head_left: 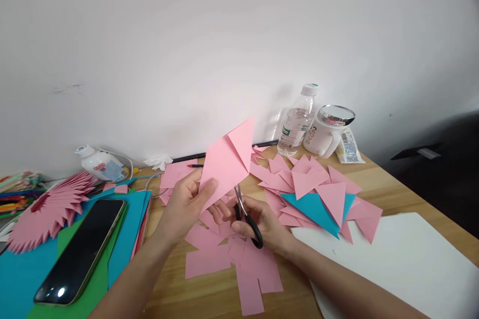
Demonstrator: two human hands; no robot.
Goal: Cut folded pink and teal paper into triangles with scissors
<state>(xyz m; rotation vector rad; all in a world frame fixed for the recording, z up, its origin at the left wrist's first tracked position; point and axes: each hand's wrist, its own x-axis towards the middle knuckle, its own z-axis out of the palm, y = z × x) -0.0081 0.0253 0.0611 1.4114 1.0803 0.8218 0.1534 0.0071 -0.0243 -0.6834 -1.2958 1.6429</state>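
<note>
Between the thumb and fingers of my left hand [192, 197] is a sheet of pink paper [224, 167], raised above the table with one corner folded over at its upper right. My right hand [262, 219] is closed round black-handled scissors [245, 214]. Their blades point up, slightly parted, just below the lower edge of the paper; whether they touch it I cannot tell. Under my hands lie several pink paper offcuts [207, 261]. To the right is a loose heap of pink paper triangles [309, 177] with a blue paper piece [318, 212] among them.
A water bottle [297, 122] and a white mug [322, 132] stand by the wall. White board or paper [396, 264] lies at right. At left are a phone [80, 254] on coloured paper, a fanned pink paper ring [52, 209] and a tilted white bottle [103, 162].
</note>
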